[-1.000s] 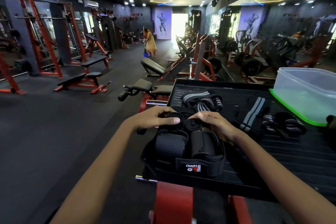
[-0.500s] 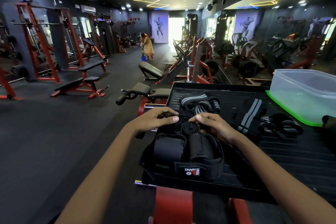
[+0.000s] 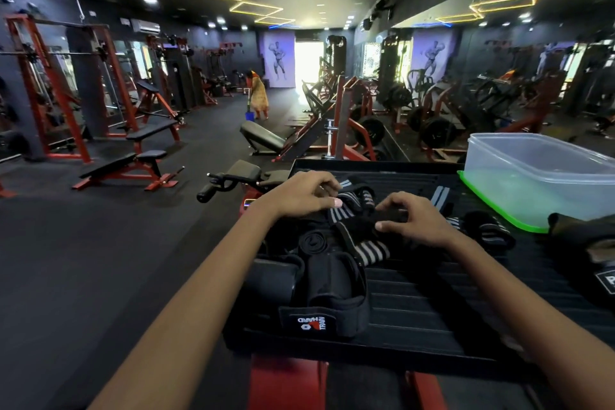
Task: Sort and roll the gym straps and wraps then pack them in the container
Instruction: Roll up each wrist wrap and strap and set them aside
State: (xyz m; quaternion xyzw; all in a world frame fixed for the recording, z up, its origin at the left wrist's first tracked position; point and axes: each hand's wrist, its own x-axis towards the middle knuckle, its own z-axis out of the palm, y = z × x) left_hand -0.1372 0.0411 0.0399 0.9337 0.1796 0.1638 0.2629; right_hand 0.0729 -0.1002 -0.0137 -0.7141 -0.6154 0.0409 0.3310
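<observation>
Both bare forearms extended forward; left hand (image 3: 301, 193) fingers curled downward, right hand (image 3: 411, 216) fingers curled inward

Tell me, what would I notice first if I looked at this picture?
Two hands in the middle: the left hand and the right hand both hold a black and grey striped wrap on a black tray. Nearer lies a big black rolled wrap with a red and white logo. At the right stands a clear plastic box on a green lid.
</observation>
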